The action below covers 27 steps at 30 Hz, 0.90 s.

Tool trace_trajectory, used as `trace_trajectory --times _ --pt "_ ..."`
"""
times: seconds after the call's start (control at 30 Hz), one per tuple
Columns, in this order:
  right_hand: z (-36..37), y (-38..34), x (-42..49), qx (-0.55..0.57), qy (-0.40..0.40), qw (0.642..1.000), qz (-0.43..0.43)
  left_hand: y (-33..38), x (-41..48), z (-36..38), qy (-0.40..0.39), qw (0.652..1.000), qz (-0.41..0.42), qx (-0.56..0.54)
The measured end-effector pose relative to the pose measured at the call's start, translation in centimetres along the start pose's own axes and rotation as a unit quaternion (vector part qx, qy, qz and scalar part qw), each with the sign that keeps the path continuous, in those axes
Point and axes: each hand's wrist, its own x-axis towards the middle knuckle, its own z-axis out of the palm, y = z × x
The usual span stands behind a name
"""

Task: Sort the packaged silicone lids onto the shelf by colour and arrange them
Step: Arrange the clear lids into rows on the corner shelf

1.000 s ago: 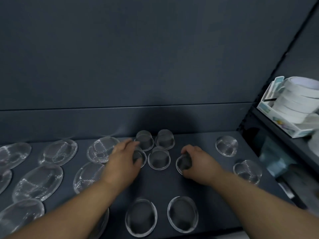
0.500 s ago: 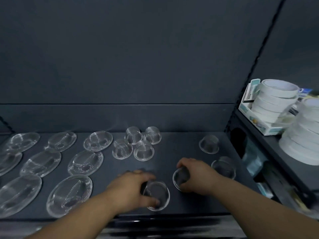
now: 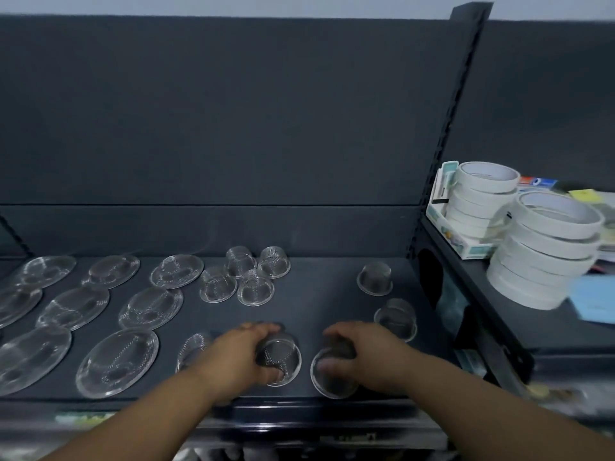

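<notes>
Both hands are at work on the shelf [image 3: 326,294], well in front of the cluster of four small lids [image 3: 244,277], taken here as the reference point. The left hand [image 3: 233,357], straight in front of the cluster, has its fingers curled over one small clear domed lid [image 3: 283,361], with the thumb at the near rim. The right hand [image 3: 369,357], in front and to the right of the cluster, grips a second small lid [image 3: 332,380] in the same way, its rim tipped up. A third small lid [image 3: 194,346] lies partly covered by the left hand.

Judgement: the step in hand is arranging. All the lids look equally clear, so the grouping appears to run by size. The next move likely calls for carrying both lids back to the cluster and seating them rim-down without knocking the four already set.

Right of the cluster stand a nearer loose lid [image 3: 396,319] and a farther loose lid [image 3: 375,278], apart from each other and probably next in turn. Left of the cluster, large flat lids [image 3: 151,307] lie in rows.
</notes>
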Motion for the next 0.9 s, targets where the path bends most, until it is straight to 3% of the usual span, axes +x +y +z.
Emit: trace_trajectory --times 0.1,0.17,0.3,0.5,0.67,0.9 --pt "-1.0 1.7 0.4 0.003 0.153 0.988 0.013 0.5 0.1 0.1 -0.002 1.0 -0.002 0.006" --pt "-1.8 3.3 0.7 -0.048 0.204 0.977 0.047 0.8 0.1 0.1 -0.008 1.0 -0.005 0.008" --pt "-2.0 5.9 0.8 -0.08 0.146 0.975 0.149 1.1 0.2 0.2 -0.018 1.0 -0.011 0.012" --pt "-1.6 5.7 1.3 -0.044 0.107 0.98 0.163 0.6 -0.3 -0.3 0.015 0.999 -0.017 -0.037" --pt "-1.8 2.8 2.6 -0.028 0.124 0.983 0.132 -2.3 -0.8 -1.9 0.104 0.992 -0.067 0.032" --pt "0.3 -3.5 5.7 0.018 0.105 0.994 0.017 -6.1 -1.9 -3.1 0.036 0.994 -0.093 0.049"
